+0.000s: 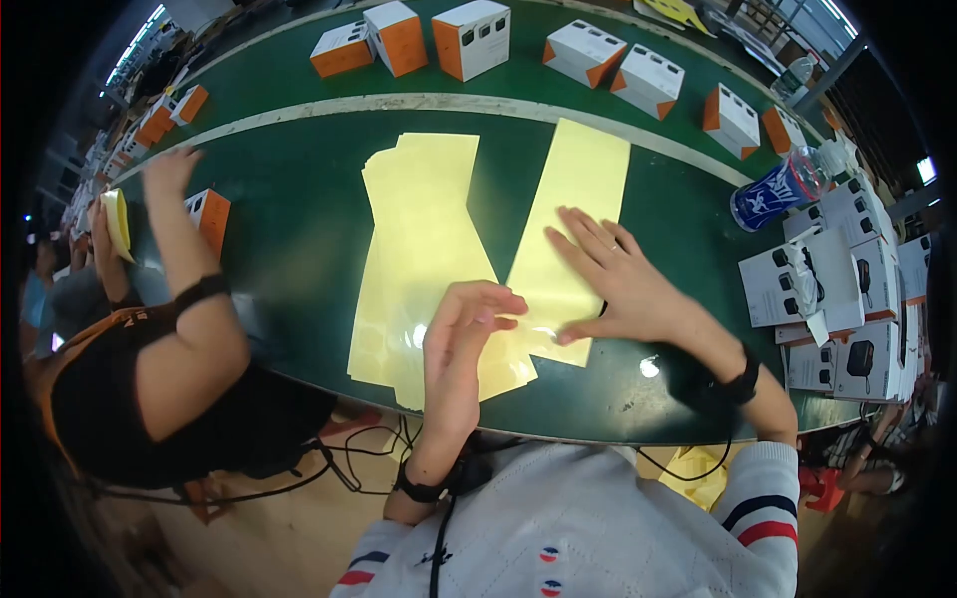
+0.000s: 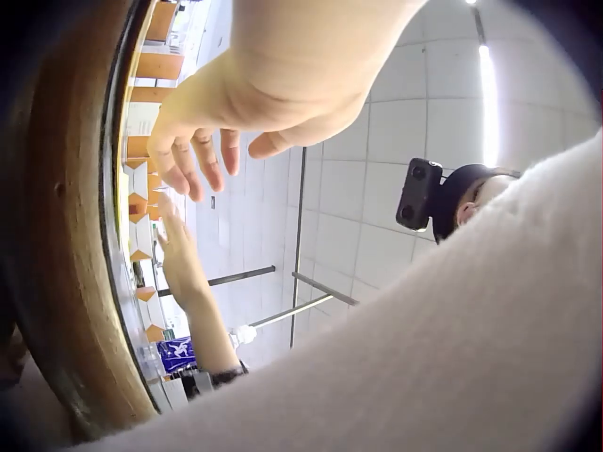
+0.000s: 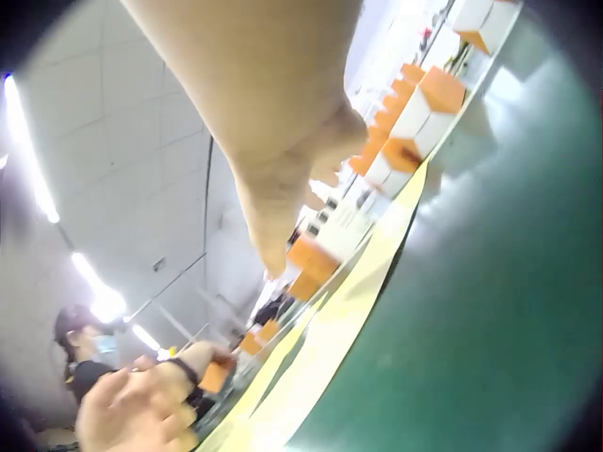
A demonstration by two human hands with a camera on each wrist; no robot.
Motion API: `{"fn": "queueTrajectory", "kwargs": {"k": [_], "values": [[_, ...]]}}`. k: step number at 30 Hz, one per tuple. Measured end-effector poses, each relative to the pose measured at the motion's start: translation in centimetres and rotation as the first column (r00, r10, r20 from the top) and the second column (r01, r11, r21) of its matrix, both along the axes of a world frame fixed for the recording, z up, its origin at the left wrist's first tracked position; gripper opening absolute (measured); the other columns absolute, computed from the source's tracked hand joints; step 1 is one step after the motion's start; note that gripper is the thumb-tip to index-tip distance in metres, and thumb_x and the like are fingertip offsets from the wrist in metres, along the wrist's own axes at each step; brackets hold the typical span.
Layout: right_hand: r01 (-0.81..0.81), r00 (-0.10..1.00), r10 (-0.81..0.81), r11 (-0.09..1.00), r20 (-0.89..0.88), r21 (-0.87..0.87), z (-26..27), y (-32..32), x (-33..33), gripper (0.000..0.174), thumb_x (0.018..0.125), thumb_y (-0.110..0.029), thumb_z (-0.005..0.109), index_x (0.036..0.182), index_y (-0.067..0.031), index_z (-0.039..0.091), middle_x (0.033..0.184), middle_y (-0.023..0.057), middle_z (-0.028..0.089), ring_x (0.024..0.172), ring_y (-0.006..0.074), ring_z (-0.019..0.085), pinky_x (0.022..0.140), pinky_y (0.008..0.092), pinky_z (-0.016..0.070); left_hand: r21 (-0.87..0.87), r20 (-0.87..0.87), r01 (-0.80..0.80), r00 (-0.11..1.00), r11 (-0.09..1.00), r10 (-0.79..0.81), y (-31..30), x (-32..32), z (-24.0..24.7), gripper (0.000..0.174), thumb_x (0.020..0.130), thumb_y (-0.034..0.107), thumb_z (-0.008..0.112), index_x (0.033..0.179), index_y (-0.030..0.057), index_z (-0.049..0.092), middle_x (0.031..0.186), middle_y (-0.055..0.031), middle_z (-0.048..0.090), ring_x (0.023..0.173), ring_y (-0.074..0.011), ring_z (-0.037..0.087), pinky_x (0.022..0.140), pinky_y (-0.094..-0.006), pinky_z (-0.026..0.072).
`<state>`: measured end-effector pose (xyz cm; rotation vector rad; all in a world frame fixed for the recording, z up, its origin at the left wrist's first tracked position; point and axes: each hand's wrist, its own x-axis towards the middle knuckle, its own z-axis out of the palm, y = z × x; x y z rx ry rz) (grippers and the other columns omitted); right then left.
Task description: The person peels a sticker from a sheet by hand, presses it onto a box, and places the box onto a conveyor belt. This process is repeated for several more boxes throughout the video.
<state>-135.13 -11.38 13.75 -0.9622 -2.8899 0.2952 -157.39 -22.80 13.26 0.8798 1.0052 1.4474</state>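
Fanned yellow sheets (image 1: pixel 419 229) lie overlapping on the green table in the head view. My left hand (image 1: pixel 461 349) is over their near right part, fingers loosely bent and nothing between them. To the right lies another long yellow sheet (image 1: pixel 590 164), slanted, with its near end beside the fanned ones. Over its middle my right hand (image 1: pixel 633 289) is spread palm down, fingers apart. The left wrist view shows the left hand (image 2: pixel 273 94) with its fingers hanging loosely. In the right wrist view the right hand (image 3: pixel 283 188) appears above the yellow sheet (image 3: pixel 344 325).
White and orange boxes (image 1: pixel 474 42) line the far strip of the table. Stacked white boxes (image 1: pixel 862 299) and a blue-labelled bottle (image 1: pixel 773 194) stand at the right. Another person's arm (image 1: pixel 194 329) reaches over the table at the left, near an orange box (image 1: pixel 209 219). Cables (image 1: pixel 349 463) hang below the edge.
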Motion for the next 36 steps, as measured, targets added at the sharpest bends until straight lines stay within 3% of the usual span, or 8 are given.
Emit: {"fn": "queueTrajectory", "kwargs": {"k": [5, 8, 9, 15, 18, 25, 28, 36], "values": [[0.007, 0.954, -0.035, 0.996, -0.298, -0.094, 0.0, -1.1, 0.2, 0.059, 0.086, -0.031, 0.079, 0.136, -0.0039, 0.06, 0.135, 0.0178, 0.063, 0.129, 0.0302, 0.059, 0.106, 0.0436, 0.0441, 0.073, -0.214, -0.112, 0.969, 0.991, 0.126, 1.1, -1.0, -0.4, 0.023, 0.102, 0.007, 0.05, 0.122, -0.0008, 0.057, 0.122, -0.0112, 0.061, 0.119, -0.0201, 0.058, 0.101, -0.0361, 0.0463], [0.097, 0.841, -0.392, 0.787, -0.372, -0.609, 3.8, -2.0, -0.2, 0.046, 0.083, -0.021, 0.082, 0.122, -0.0015, 0.068, 0.11, 0.0151, 0.073, 0.1, 0.0275, 0.071, 0.089, 0.0357, 0.0527, 0.11, -0.344, -0.011, 0.938, 0.994, 0.048, 1.6, -0.9, -0.8, 0.029, 0.099, 0.008, 0.063, 0.126, 0.0002, 0.057, 0.126, -0.0095, 0.059, 0.116, -0.0171, 0.057, 0.101, -0.0343, 0.0463], [0.027, 0.815, -0.309, 0.866, -0.49, -0.5, 3.6, -1.8, -0.2, 0.044, 0.081, -0.019, 0.083, 0.118, 0.0, 0.068, 0.096, 0.013, 0.074, 0.082, 0.0253, 0.072, 0.076, 0.0317, 0.0541, 0.056, -0.279, 0.167, 0.949, 0.984, -0.145, 2.2, -1.3, -1.1, 0.035, 0.095, 0.006, 0.069, 0.127, 0.0001, 0.057, 0.126, -0.0096, 0.057, 0.114, -0.018, 0.059, 0.102, -0.0339, 0.0472], [0.05, 0.831, -0.288, 0.89, -0.476, -0.453, 7.1, -1.7, -1.5, 0.05, 0.078, -0.021, 0.085, 0.121, -0.0051, 0.066, 0.106, 0.0119, 0.071, 0.095, 0.0299, 0.067, 0.082, 0.0368, 0.052, 0.061, -0.122, 0.176, 0.978, 0.983, -0.167, 1.8, -2.0, 0.8, 0.014, 0.099, 0.006, 0.067, 0.107, -0.0061, 0.069, 0.107, -0.0082, 0.063, 0.089, -0.0132, 0.064, 0.07, -0.0274, 0.0548], [0.254, 0.857, -0.144, 0.954, -0.495, 0.162, 7.2, -1.7, -2.0, 0.054, 0.075, -0.022, 0.086, 0.122, -0.0087, 0.065, 0.114, 0.0094, 0.068, 0.104, 0.027, 0.063, 0.082, 0.0372, 0.05, 0.027, 0.006, 0.189, 0.982, 0.982, -0.189, 1.3, -1.5, 0.9, 0.018, 0.103, 0.012, 0.062, 0.11, -0.0039, 0.066, 0.101, -0.0086, 0.068, 0.079, -0.0135, 0.062, 0.068, -0.0278, 0.0516], [0.205, 0.493, -0.568, 0.812, -0.659, -0.546, 6.0, -4.1, -3.3, 0.055, 0.077, -0.017, 0.087, 0.125, -0.0065, 0.062, 0.123, 0.0078, 0.052, 0.095, 0.0144, 0.058, 0.066, 0.0253, 0.0513, 0.047, 0.174, 0.109, 0.978, 0.993, -0.115, 1.1, -1.1, 0.7, 0.022, 0.104, 0.013, 0.061, 0.115, -0.0065, 0.063, 0.104, -0.0106, 0.071, 0.086, -0.0141, 0.068, 0.076, -0.0286, 0.0584], [0.16, 0.456, -0.562, 0.814, -0.69, -0.558, 5.2, -4.9, -3.5, 0.045, 0.082, -0.013, 0.084, 0.123, -0.0091, 0.065, 0.126, 0.0095, 0.047, 0.094, 0.0116, 0.058, 0.058, 0.0198, 0.0512, 0.041, 0.132, 0.101, 0.986, 0.994, -0.106, 1.1, -0.6, 1.0, 0.026, 0.105, 0.015, 0.059, 0.118, -0.0072, 0.063, 0.108, -0.0124, 0.072, 0.091, -0.0167, 0.07, 0.08, -0.0306, 0.06], [0.429, 0.801, -0.222, 0.861, -0.556, 0.273, 5.2, -5.0, -3.7, 0.031, 0.075, -0.018, 0.085, 0.105, -0.0225, 0.078, 0.137, 0.0125, 0.05, 0.116, 0.0336, 0.048, 0.09, 0.0408, 0.042, 0.042, 0.014, 0.184, 0.983, 0.982, -0.184, 1.3, -0.1, 1.3, 0.034, 0.11, 0.017, 0.048, 0.122, -0.0106, 0.063, 0.111, -0.0138, 0.07, 0.098, -0.0181, 0.07, 0.093, -0.0342, 0.0583]]}}
